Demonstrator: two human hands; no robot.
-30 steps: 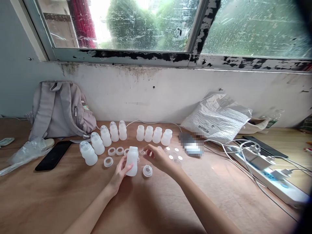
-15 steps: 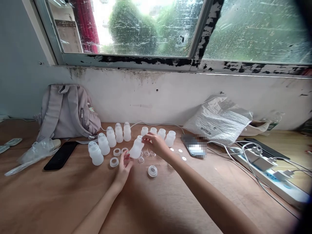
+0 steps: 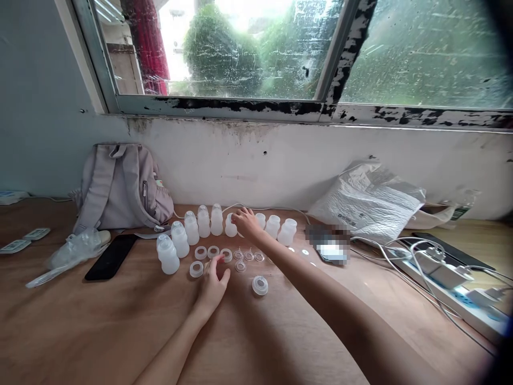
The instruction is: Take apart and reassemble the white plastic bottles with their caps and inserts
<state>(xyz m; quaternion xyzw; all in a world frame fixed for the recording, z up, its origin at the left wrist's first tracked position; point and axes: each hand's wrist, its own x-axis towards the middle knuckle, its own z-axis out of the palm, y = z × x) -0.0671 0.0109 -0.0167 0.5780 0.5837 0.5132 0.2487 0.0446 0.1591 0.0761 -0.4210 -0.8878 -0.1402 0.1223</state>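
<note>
My right hand [image 3: 246, 221] reaches to the back row of small white plastic bottles and its fingers close on an uncapped bottle [image 3: 230, 225] standing on the wooden table [image 3: 120, 321]. Three more uncapped bottles [image 3: 273, 225] stand to its right. Several capped bottles [image 3: 180, 239] curve away to the left. My left hand [image 3: 214, 280] rests on the table, fingers loosely apart, holding nothing. It lies beside a white ring [image 3: 196, 269] and clear nipples [image 3: 240, 266]. A ring fitted with a nipple [image 3: 259, 285] lies to its right.
A grey backpack [image 3: 120, 187] leans on the wall at the left, with a black phone [image 3: 111, 256] and clear wrapping [image 3: 76, 246] before it. At right lie a white plastic bag [image 3: 368, 200], a blurred phone [image 3: 326, 246], and a power strip [image 3: 460, 289] with cables.
My left hand let go of the bottle and dropped to the table. My right hand carried the bottle from the front to the back row and stood it there.
</note>
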